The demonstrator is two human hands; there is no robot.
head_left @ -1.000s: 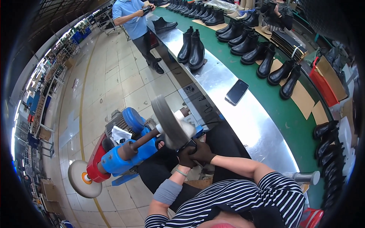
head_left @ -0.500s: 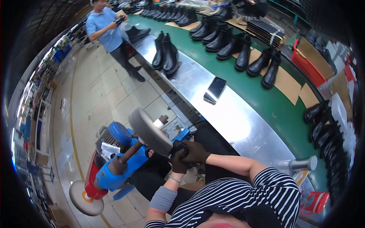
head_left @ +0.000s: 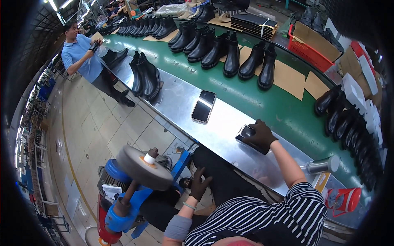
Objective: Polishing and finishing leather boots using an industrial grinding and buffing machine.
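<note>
My right hand (head_left: 260, 137), in a dark brown glove, is closed over a black boot (head_left: 247, 133) at the metal ledge. Glove and fingers hide most of this boot; a glossy dark part with a pale edge shows. My left hand (head_left: 200, 185), gloved alike, hangs above my dark-clothed lap with its fingers apart and nothing in them. To its left is the grey buffing wheel (head_left: 137, 167) of a blue machine (head_left: 141, 201), apart from the hand. A smartphone (head_left: 204, 106) lies on the metal ledge (head_left: 223, 115), left of the boot.
Beyond the ledge, a green belt (head_left: 283, 110) carries rows of black boots (head_left: 213, 51) on cardboard sheets. A pair of boots (head_left: 145, 78) stands farther along the ledge. A person (head_left: 84, 57) in light blue stands far left. Red basket (head_left: 310, 51), metal cylinder (head_left: 328, 165) and red stool (head_left: 347, 201) are rightward.
Both hands were together at the wheel, holding a black object. My right hand has moved right to the ledge with the boot; my left has let go and opened. The view has shifted right.
</note>
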